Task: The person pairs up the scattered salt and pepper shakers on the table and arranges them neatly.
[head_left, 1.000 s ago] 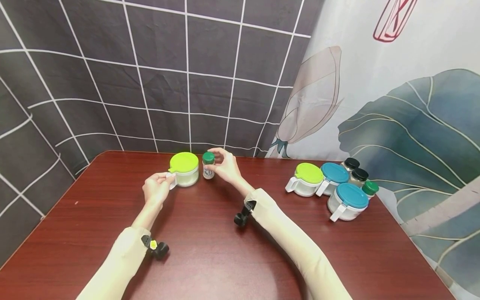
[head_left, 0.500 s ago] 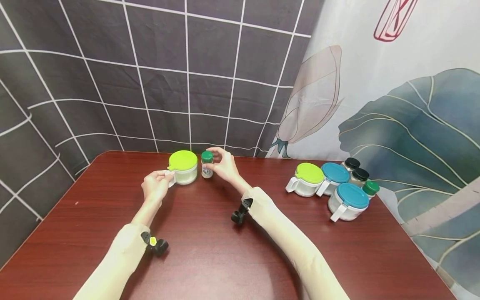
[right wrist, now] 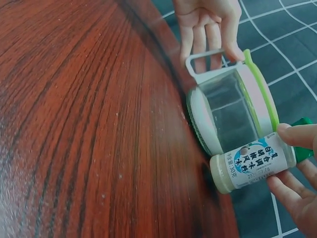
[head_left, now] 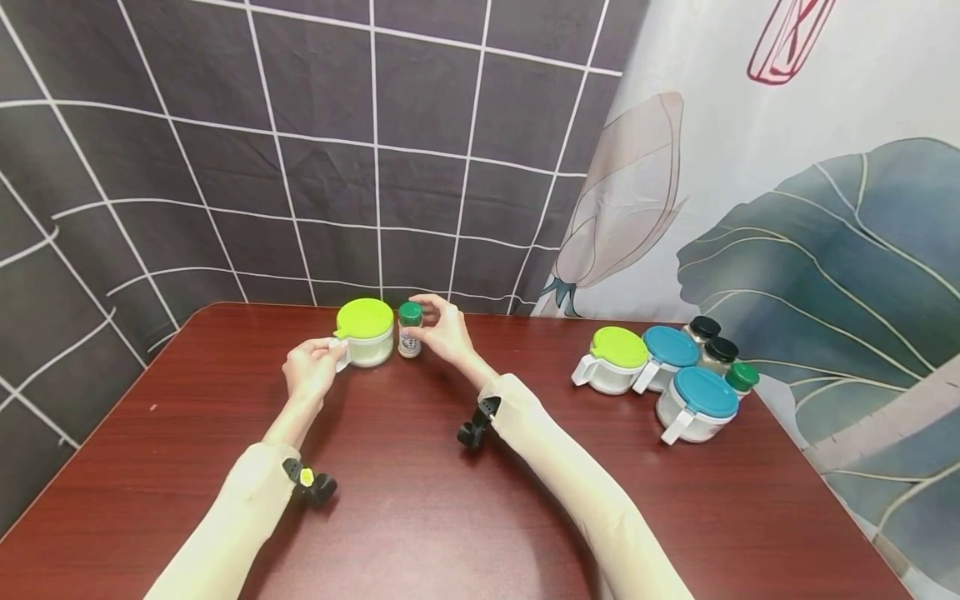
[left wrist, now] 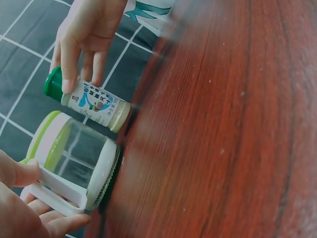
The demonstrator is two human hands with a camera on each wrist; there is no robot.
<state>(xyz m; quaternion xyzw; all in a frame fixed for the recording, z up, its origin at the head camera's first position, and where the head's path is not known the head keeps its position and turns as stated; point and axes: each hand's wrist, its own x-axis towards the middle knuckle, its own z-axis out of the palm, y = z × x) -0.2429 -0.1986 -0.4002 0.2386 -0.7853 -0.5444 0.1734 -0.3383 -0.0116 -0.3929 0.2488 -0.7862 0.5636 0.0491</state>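
My left hand [head_left: 309, 372] grips the white handle of a glass seasoning jar [head_left: 366, 321] with a lime green lid, near the table's back edge. In the left wrist view a white layer shows low in the jar, and its handle [left wrist: 62, 188] lies between thumb and fingers. Just right of the jar, my right hand [head_left: 447, 333] holds a small spice bottle [head_left: 409, 317] by its upper part, thumb on one side and fingers on the other. This bottle has a green cap and a printed label [right wrist: 257, 159]. Both containers are upright and close together.
On the right of the reddish-brown table [head_left: 420, 500] stands a group: a lime-lidded jar [head_left: 617, 347], a blue-lidded jar [head_left: 670, 347], another blue-lidded jar [head_left: 705, 393], two black-capped bottles [head_left: 717, 350] and a green-capped bottle [head_left: 742, 377]. A grey grid-patterned curtain [head_left: 315, 167] hangs behind.
The spice bottle and my right hand have shifted slightly left. The lime-lidded jar in my left hand has moved a little left and back. Both grips stay the same.
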